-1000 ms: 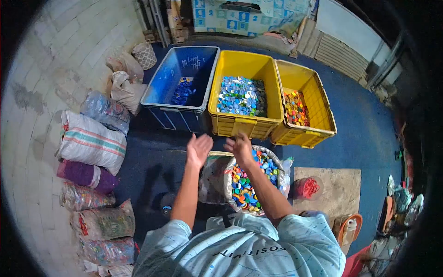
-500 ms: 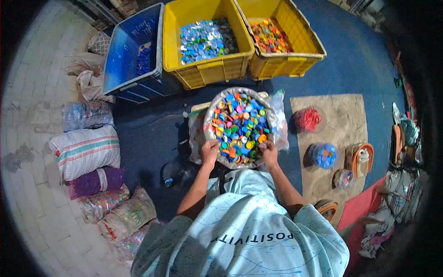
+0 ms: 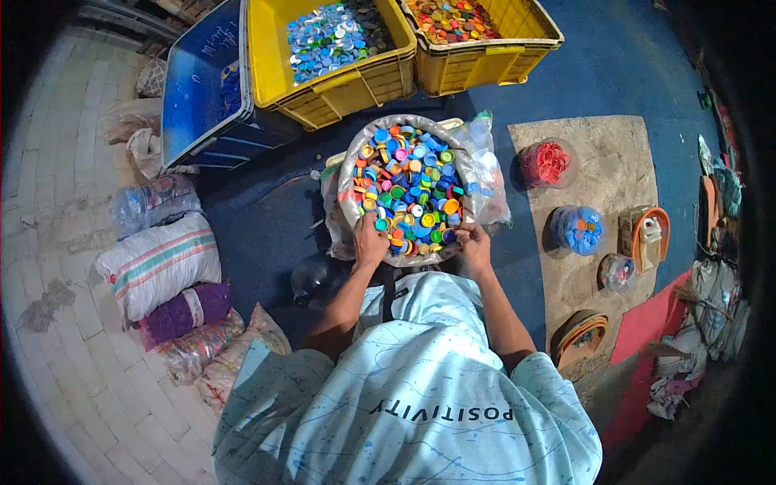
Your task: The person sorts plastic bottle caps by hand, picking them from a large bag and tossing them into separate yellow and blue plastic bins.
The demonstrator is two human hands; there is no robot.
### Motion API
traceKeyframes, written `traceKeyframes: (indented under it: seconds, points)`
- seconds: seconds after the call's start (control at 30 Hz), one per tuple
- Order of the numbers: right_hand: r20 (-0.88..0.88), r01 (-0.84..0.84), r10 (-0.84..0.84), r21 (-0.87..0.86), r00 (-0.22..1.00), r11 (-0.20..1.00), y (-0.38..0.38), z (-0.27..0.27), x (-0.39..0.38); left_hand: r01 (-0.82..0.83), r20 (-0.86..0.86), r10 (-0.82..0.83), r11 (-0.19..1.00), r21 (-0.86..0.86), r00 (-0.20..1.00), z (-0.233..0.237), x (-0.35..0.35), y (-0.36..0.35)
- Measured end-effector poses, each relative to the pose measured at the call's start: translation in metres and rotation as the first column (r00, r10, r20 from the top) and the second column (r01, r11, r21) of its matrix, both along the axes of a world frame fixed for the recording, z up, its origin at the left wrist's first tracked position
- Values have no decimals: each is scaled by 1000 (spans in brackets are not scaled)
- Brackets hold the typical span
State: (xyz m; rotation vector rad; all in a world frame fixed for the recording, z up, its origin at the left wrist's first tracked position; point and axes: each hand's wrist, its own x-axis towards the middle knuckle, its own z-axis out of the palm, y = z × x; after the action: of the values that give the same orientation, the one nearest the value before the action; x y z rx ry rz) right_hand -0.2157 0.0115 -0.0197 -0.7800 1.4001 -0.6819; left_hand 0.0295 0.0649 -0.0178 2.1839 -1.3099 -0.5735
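Left hand and right hand, raised toward the crates a second ago, now sit low at the near rim of the sack of mixed caps. Brick paving lies left, blue floor centre, brown mat right. Far side, left to right: blue crate, yellow crate, second yellow crate. Sack stands centre, near the person. Left hand is at its near-left rim, right hand at its near-right. Both hands' fingers are curled among the caps; whether either grips anything cannot be told.
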Motion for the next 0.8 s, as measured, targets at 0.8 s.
traceKeyframes:
  seconds: [0.8]
  points:
    - [-514,-549,395,-188,761,814,-10,7,44,-206,-399,213,977,62,892,12,-1,0]
